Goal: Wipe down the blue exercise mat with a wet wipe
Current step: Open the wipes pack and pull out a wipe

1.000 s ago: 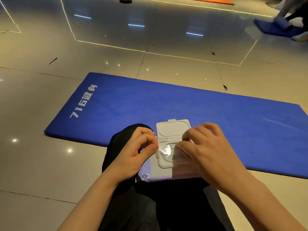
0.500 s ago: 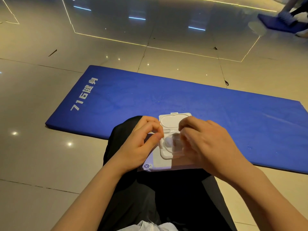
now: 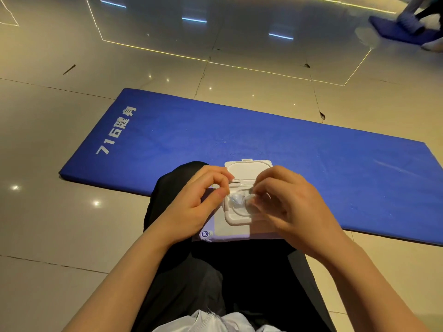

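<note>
- The blue exercise mat (image 3: 275,149) lies flat on the shiny tiled floor (image 3: 48,224), just in front of the person's knees. Its long side runs from the left to the right border of the view.
- The left short edge and the two left corners of the mat are fully in view; the right end is cut by the frame.
- The near long edge is partly hidden behind the black trousers (image 3: 215,271) and the hands.
- Bare floor lies to the left of the mat and beyond its far edge, with thin light lines and tile joints on it.
- Far away at the top right there is another blue mat (image 3: 393,32) with somebody's feet on it, well apart from this mat.
- The mat surface is deep blue, with white print "716" and characters near the left end, and some faint pale streaks.
- A wet wipe pack (image 3: 230,232) rests on the person's lap; its white lid (image 3: 248,170) is flipped open toward the mat.
- The left hand (image 3: 194,207) has thumb and forefinger bent together at the left rim of the opening, where they pinch the end of a thin clear film.
- The right hand (image 3: 287,207) has its fingers curled down over the opening; they seem to pinch the wet wipe (image 3: 237,200), a small pale crumpled bit showing there, but the grip itself is blurred.
</note>
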The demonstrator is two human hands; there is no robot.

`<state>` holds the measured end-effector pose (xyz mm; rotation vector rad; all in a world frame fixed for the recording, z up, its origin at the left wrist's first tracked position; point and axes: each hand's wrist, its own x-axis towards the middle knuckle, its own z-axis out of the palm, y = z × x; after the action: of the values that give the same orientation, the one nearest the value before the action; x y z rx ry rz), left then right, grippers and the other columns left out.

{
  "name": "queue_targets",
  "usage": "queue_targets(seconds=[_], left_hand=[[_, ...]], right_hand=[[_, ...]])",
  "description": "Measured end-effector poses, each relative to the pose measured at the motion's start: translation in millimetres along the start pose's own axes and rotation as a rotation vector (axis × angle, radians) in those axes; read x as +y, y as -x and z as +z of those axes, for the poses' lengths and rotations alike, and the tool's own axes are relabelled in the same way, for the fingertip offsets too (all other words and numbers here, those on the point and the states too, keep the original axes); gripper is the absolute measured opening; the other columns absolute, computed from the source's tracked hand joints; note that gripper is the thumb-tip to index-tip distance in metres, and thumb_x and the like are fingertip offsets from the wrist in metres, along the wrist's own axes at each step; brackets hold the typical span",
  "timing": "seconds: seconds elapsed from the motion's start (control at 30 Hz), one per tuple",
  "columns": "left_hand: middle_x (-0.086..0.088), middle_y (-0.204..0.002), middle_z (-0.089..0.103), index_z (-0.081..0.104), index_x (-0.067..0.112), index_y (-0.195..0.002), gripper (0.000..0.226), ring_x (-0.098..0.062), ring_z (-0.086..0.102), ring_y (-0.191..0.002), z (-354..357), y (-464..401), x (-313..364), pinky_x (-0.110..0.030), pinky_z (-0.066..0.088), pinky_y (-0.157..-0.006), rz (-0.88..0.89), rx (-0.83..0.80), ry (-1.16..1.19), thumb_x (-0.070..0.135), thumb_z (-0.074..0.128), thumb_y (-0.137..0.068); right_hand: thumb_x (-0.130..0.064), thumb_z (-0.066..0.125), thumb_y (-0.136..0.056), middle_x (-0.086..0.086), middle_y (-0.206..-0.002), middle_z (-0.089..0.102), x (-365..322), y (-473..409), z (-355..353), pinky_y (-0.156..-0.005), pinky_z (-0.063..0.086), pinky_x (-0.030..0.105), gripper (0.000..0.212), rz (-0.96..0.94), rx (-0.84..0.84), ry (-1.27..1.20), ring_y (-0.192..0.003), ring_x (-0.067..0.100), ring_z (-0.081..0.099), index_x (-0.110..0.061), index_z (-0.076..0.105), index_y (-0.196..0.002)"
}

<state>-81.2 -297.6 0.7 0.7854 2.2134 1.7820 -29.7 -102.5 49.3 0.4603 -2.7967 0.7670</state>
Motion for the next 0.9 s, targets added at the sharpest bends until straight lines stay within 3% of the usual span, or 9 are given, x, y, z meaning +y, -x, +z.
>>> queue_targets(seconds=[0.17, 0.37, 0.5, 0.6, 0.7, 0.77, 0.9], left_hand=[[0.013, -0.117, 0.059, 0.055, 0.029, -0.089, 0.011, -0.006, 0.049, -0.123, 0, 2, 6, -0.012, 0.042, -0.095, -0.013, 0.018, 0.027, 0.026, 0.045, -0.094], [0.020, -0.116, 0.060, 0.054, 0.030, -0.087, 0.011, 0.000, 0.047, -0.126, 1, 2, 7, -0.011, 0.039, -0.099, -0.043, -0.005, 0.009, 0.030, 0.045, -0.094], [0.021, -0.121, 0.059, 0.059, 0.026, -0.094, 0.023, -0.006, 0.047, -0.129, 1, 4, 4, -0.018, 0.039, -0.103, -0.029, -0.012, -0.008, 0.044, 0.044, -0.092], [0.020, -0.124, 0.059, 0.061, 0.014, -0.106, 0.042, -0.011, 0.048, -0.129, 1, 5, 4, -0.028, 0.041, -0.105, -0.041, -0.015, -0.032, 0.048, 0.042, -0.090], [0.025, -0.118, 0.059, 0.056, 0.028, -0.091, 0.016, 0.000, 0.049, -0.124, 3, 5, 8, -0.011, 0.039, -0.098, -0.052, 0.012, -0.061, 0.039, 0.045, -0.094], [0.027, -0.115, 0.059, 0.055, 0.032, -0.091, 0.013, 0.004, 0.050, -0.119, 7, 4, 11, -0.004, 0.038, -0.091, -0.060, 0.045, -0.075, 0.038, 0.044, -0.093], [0.023, -0.112, 0.062, 0.055, 0.046, -0.098, 0.022, -0.002, 0.054, -0.118, 15, 4, 12, -0.008, 0.044, -0.089, -0.039, 0.125, -0.092, 0.057, 0.041, -0.085]], right_hand=[[-0.028, 0.054, -0.091, -0.011, -0.079, 0.062, -12, 0, 0, -0.064, 0.043, 0.013, 0.013, 0.198, 0.182, -0.349, -0.077, 0.007, 0.058, -0.019, 0.061, -0.085], [-0.026, 0.046, -0.097, -0.014, -0.078, 0.057, -21, -6, -10, -0.068, 0.048, 0.033, 0.013, 0.255, 0.440, -0.583, -0.072, 0.008, 0.055, -0.031, 0.050, -0.086], [-0.022, 0.043, -0.100, -0.015, -0.078, 0.049, -31, -15, -30, -0.064, 0.042, 0.023, 0.013, 0.149, 0.618, -0.631, -0.069, 0.003, 0.048, -0.030, 0.045, -0.091], [-0.020, 0.044, -0.101, -0.013, -0.078, 0.048, -27, -23, -45, -0.059, 0.040, 0.024, 0.012, 0.114, 0.660, -0.581, -0.066, 0.005, 0.046, -0.029, 0.044, -0.093], [-0.020, 0.049, -0.099, -0.015, -0.076, 0.053, -12, -18, -55, -0.059, 0.041, 0.026, 0.015, 0.136, 0.647, -0.437, -0.068, 0.006, 0.049, -0.034, 0.045, -0.101], [-0.013, 0.050, -0.097, -0.007, -0.070, 0.052, 0, -5, -62, -0.055, 0.039, 0.028, 0.025, 0.199, 0.647, -0.347, -0.063, 0.010, 0.048, -0.035, 0.045, -0.105], [-0.006, 0.048, -0.084, -0.014, -0.073, 0.062, 23, 23, -69, -0.053, 0.044, 0.037, 0.024, 0.314, 0.510, -0.214, -0.064, 0.019, 0.054, -0.026, 0.060, -0.089]])
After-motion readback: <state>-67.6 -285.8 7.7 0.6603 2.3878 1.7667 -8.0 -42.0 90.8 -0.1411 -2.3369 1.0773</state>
